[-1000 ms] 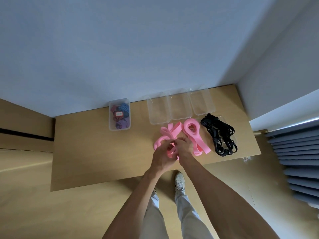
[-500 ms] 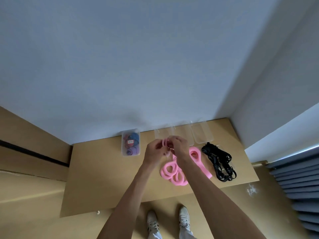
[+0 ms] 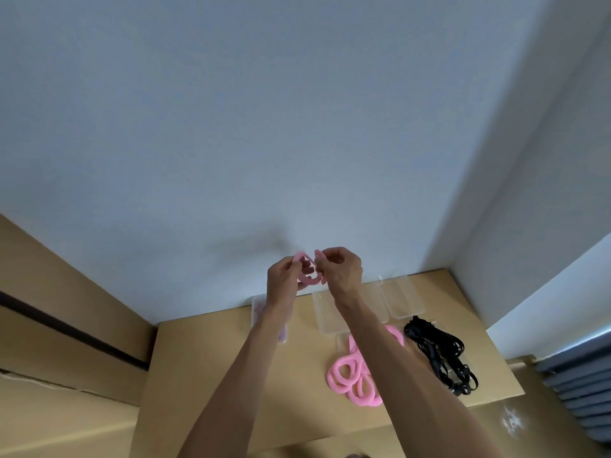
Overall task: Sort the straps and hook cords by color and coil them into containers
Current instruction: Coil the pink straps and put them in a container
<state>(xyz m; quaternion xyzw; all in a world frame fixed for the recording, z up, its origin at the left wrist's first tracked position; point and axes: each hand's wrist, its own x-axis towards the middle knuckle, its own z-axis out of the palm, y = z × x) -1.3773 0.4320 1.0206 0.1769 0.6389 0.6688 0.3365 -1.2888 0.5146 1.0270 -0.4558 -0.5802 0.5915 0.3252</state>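
Both my left hand [image 3: 283, 276] and right hand [image 3: 340, 269] pinch pink strap [image 3: 305, 277]; my forearm hides the leftmost container [image 3: 257, 309], contents probably purple.

No legible text, label, brand, number or sign is showing anywhere in the head view. The clear container [image 3: 258, 313] at the table's far left is showing only blurred colour through its wall, mostly hidden behind the left forearm; nothing on it is reading as lettering.
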